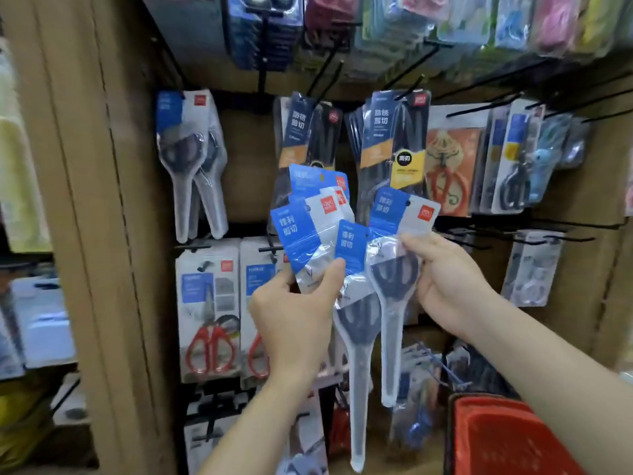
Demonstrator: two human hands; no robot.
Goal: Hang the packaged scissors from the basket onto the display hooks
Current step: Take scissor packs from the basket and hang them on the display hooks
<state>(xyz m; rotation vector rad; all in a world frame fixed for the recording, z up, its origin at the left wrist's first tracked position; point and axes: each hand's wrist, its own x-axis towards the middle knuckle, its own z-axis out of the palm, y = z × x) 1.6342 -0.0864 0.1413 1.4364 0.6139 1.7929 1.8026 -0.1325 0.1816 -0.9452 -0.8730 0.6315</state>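
Observation:
My left hand [294, 320] grips a fanned bunch of packaged scissors [310, 221] with blue-and-white header cards, held up in front of the display. My right hand [445, 279] pinches a single pack of the same scissors [394, 279] by its upper part; its clear blade sleeve hangs down. Another pack [356, 337] dangles between the two hands. Matching packs [191, 159] hang on a display hook at the upper left. The red basket [507, 440] sits at the lower right, below my right forearm.
Black hooks [479, 108] jut out of the brown board, some bare at the right. Dark-carded scissors [394, 145], red-handled shears [209, 313] and other packs hang around. A brown upright post [85, 200] borders the display on the left.

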